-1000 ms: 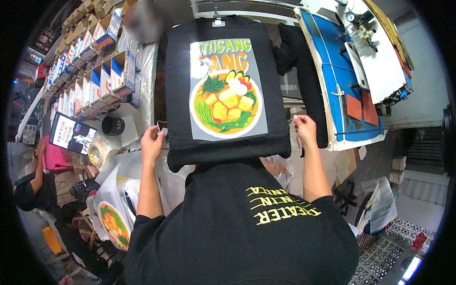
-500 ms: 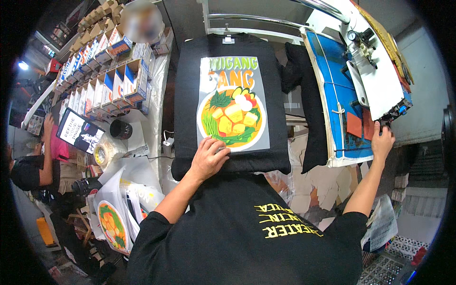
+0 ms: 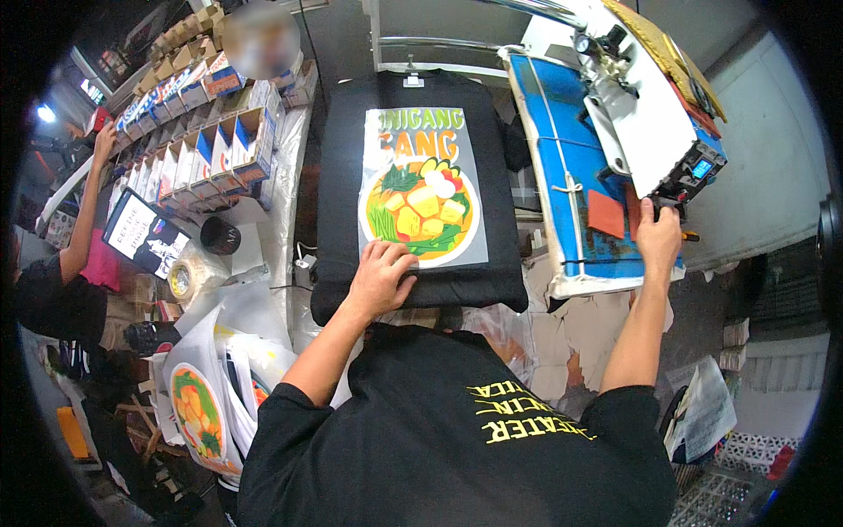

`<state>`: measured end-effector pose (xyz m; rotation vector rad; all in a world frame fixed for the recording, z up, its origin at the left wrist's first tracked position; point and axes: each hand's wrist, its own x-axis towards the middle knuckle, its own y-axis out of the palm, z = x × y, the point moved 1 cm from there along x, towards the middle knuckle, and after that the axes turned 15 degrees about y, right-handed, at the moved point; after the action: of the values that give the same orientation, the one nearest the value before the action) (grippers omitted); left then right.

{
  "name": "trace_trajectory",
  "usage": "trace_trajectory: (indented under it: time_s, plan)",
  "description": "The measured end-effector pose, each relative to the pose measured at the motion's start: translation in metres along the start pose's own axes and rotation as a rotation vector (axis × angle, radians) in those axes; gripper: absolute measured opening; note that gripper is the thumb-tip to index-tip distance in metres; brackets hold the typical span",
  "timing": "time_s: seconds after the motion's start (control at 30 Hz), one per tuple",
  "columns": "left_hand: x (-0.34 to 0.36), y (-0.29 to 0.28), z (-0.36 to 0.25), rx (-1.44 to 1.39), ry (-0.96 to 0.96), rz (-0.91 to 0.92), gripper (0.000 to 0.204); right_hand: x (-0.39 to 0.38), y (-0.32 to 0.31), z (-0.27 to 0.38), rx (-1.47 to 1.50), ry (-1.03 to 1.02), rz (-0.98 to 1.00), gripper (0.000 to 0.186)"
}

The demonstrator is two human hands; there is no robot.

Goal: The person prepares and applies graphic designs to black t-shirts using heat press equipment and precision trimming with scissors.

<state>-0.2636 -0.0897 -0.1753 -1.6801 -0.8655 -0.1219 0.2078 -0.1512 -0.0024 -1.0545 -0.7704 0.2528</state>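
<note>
A black T-shirt (image 3: 339,176) lies flat, bearing a translucent transfer sheet (image 3: 421,202) printed with a food bowl and lettering. My left hand (image 3: 384,274) rests open on the sheet's lower edge and the shirt, fingers slightly bent. On the right, my right hand (image 3: 659,230) grips a dark handle (image 3: 669,205) below the control box (image 3: 689,171) of a white press (image 3: 629,105). Beside the shirt, the press's blue pad (image 3: 562,158) carries a cord and orange squares (image 3: 606,213). What the handle fully looks like is hidden by my fingers.
Rows of cardboard boxes (image 3: 202,162) fill the left, with a tablet (image 3: 145,230), black mug (image 3: 219,235) and tape rolls (image 3: 184,279). Printed sheets (image 3: 198,404) stand lower left. A co-worker's arm (image 3: 88,202) reaches up at far left. A metal rail (image 3: 439,42) runs behind.
My left hand has moved onto the sheet's lower edge, my right hand over to the press. The press now sits closer to the shirt. The co-worker's arm has risen.
</note>
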Motion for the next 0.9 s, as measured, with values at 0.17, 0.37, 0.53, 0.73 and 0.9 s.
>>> trace_trajectory:
  time_s: [0.17,0.37,0.53,0.73,0.9]
  plan:
    - [0.006,-0.019,0.004,-0.028,-0.092,-0.114,0.022,-0.054,-0.014,0.05,0.241,-0.194,0.103,0.033]
    - [-0.036,-0.064,0.012,0.012,-0.313,-0.443,0.01,-0.081,-0.034,0.107,0.345,-0.42,-0.191,0.118]
    - [-0.103,-0.082,0.009,0.048,-0.504,-0.462,0.01,-0.117,-0.021,0.164,0.575,-0.452,-0.073,0.115]
    - [-0.135,-0.101,-0.003,0.113,-0.602,-0.513,0.012,-0.153,-0.022,0.216,0.614,-0.544,-0.141,0.108]
    - [-0.178,-0.124,-0.028,0.211,-0.633,-0.536,0.017,-0.179,-0.017,0.252,0.715,-0.533,-0.115,0.106]
